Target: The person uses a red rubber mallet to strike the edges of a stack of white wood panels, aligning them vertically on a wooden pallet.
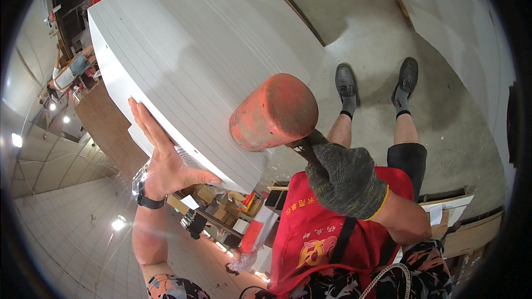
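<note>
Head view: a red rubber mallet is gripped by its handle in the gloved right hand, poised over the near edge of the stacked white panels. The bare left hand is pressed flat, fingers released, against that edge; blows are best kept clear of it.

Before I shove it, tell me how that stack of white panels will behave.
The stack of white panels is probably heavy, being many layers deep. Smooth faces suggest single sheets may slide rather than the block moving. The left hand braces its edge while the gloved right hand grips a red mallet.
</note>
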`<state>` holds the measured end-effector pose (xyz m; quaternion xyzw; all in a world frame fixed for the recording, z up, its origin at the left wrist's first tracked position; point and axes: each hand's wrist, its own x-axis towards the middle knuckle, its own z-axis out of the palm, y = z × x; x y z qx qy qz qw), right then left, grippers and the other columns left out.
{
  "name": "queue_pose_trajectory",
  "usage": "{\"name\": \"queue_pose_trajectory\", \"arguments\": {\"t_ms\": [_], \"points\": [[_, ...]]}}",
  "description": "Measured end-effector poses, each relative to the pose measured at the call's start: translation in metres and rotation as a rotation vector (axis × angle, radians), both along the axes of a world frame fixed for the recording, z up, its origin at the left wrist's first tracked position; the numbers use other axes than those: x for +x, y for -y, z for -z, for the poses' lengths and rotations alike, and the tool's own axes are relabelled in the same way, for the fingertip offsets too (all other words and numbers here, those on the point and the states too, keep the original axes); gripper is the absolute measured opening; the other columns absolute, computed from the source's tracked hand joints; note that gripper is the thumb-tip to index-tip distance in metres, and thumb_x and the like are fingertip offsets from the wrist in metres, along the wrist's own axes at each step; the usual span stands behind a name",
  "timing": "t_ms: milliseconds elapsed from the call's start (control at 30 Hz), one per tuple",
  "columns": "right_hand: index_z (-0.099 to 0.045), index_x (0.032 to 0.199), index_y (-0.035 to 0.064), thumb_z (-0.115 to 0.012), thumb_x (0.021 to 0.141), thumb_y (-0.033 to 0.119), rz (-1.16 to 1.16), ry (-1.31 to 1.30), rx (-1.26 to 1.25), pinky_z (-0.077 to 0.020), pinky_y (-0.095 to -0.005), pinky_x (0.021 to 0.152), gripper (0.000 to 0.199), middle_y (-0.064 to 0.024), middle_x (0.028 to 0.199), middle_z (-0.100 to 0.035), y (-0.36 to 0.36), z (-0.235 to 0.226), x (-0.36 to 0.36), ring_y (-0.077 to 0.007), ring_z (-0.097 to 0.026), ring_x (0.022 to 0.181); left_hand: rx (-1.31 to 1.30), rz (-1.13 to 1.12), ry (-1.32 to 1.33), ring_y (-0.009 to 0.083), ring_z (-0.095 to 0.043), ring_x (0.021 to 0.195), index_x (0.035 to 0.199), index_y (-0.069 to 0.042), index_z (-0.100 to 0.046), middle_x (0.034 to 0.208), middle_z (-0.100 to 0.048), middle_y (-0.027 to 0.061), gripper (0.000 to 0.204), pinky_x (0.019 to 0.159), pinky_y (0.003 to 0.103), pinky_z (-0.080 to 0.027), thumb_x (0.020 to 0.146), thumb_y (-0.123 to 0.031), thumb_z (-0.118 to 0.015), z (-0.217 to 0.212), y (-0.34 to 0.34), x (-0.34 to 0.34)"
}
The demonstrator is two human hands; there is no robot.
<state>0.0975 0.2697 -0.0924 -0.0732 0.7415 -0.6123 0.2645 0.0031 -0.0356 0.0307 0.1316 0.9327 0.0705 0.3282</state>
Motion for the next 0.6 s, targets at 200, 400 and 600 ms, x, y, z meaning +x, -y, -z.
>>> {"name": "queue_pose_trajectory", "arguments": {"t_ms": [200, 400, 600], "points": [[-0.057, 0.12, 0.0025, -0.064, 0.076, 0.008, 0.011, 0.013, -0.021, -0.0474, -0.0434, 0.05, 0.045, -0.0154, 0.085, -0.063, 0.0, -0.003, 0.005, -0.0355, -0.061, 0.061, -0.017, 0.006, 0.001, 0.0446, 0.025, 0.137, 0.14, 0.002, 0.027, 0.145, 0.028, 0.0334, 0.169, 0.111, 0.058, 0.004, 0.033, -0.081, -0.074, -0.002, -0.001, 0.001], [-0.047, 0.13, -0.0037, -0.063, 0.078, 0.014, 0.012, -0.073, -0.069, -0.046, -0.0421, 0.051, 0.058, -0.0131, 0.068, -0.058, -0.003, -0.001, 0.009, -0.0316, -0.058, 0.054, -0.022, 0.021, -0.01, 0.0451, 0.024, 0.137, 0.141, 0.003, 0.026, 0.146, 0.026, 0.0338, 0.169, 0.111, 0.059, 0.005, 0.033, -0.081, -0.074, -0.002, -0.003, 0.0], [-0.047, 0.13, -0.0036, -0.064, 0.077, 0.016, -0.107, -0.1, -0.056, -0.0439, -0.0416, 0.046, 0.059, -0.0126, 0.068, -0.058, -0.007, -0.002, 0.017, -0.0297, -0.058, 0.053, -0.002, 0.049, -0.023, 0.0448, 0.023, 0.138, 0.141, 0.003, 0.025, 0.146, 0.025, 0.0335, 0.168, 0.111, 0.059, 0.006, 0.035, -0.081, -0.074, 0.0, 0.003, 0.002]]}}
